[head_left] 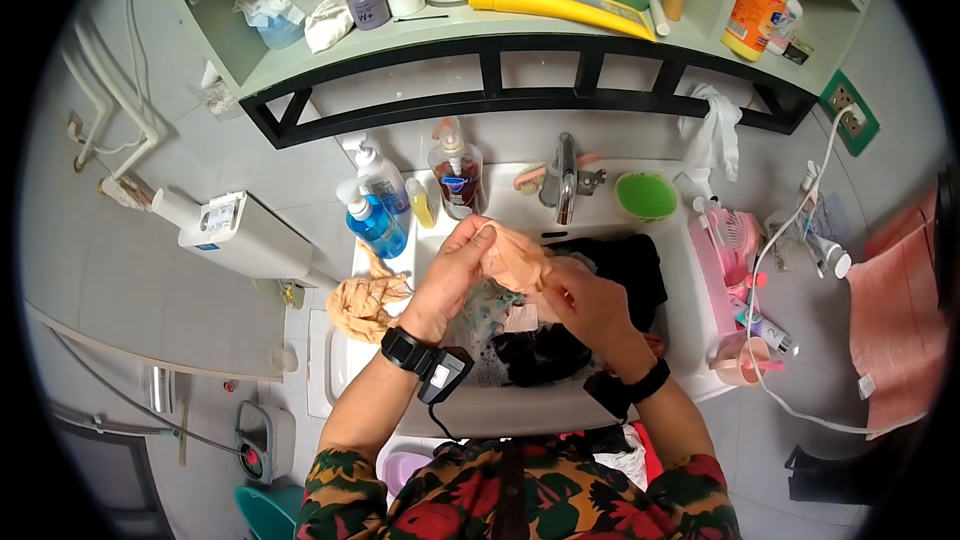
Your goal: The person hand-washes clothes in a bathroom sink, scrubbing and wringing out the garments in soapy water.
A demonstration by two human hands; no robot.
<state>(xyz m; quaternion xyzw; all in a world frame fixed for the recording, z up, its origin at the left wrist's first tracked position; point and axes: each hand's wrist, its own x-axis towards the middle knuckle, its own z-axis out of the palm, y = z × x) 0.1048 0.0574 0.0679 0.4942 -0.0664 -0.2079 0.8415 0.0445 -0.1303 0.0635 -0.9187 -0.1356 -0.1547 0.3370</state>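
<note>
Above the sink basin, a peach cloth (515,258) is stretched between my two hands. My left hand (458,268) pinches its left end, thumb on top. Closed around the cloth's right end is my right hand (590,308), its fingertips partly hidden. Below them the white sink (685,325) holds soapy water, a black cloth (635,270) and a small pale pink cloth (521,317). On the sink's left ledge lies a bunched tan cloth (365,307).
Behind the hands are the faucet (565,180), a green soap dish (646,196), a dark red pump bottle (458,178) and a blue pump bottle (376,226). A pink organizer (712,275) lines the right edge. A shelf (420,35) hangs above.
</note>
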